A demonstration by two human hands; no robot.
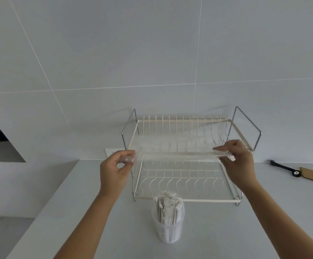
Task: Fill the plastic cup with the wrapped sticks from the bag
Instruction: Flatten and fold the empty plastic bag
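Both hands are up in front of the rack (187, 176), stretching the clear bag (172, 149) flat between them. Left hand (114, 170) has its fingers curled in, pinching the bag's bunched left end between thumb and fingertips. Right hand (238, 161) is pinching the other end the same way, thumb on the near side, fingers bent over the top. Bag is see-through and blurry, so I can't tell if anything is in it. The cup (169, 224) sits on the counter (88, 212) just in front of the rack, below the hands and not touched, packed with wrapped sticks (167, 207) standing upright and poking over the rim.
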